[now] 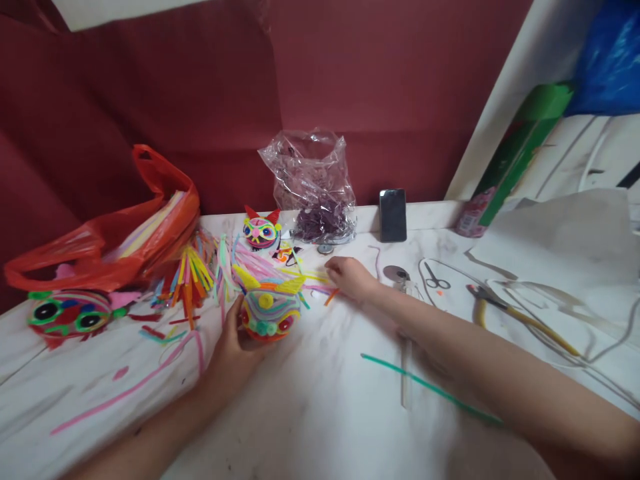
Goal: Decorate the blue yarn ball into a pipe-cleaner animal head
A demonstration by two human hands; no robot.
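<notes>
My left hand (240, 347) is wrapped round the side of a pipe-cleaner animal head (271, 310), which has yellow ears, a pale striped brow and red eyes. The head rests on or just above the marble-patterned table. To its right, my right hand (353, 279) is low over the tabletop with its fingers drawn together. Yellow pipe cleaners (313, 275) and a short orange piece (331, 296) lie beside those fingertips. What the right fingers pinch, if anything, is hidden. Behind the held head lies a bunch of pink pipe cleaners (255, 257).
Two more animal heads, one small (262, 231) and one larger (70, 317), sit behind and left. A red bag (170, 233), clear bag (315, 173) and phone (393, 215) stand at the back. Scissors (436, 279), pliers (530, 323), a glue gun (406, 360) and a green pipe cleaner (430, 385) lie right.
</notes>
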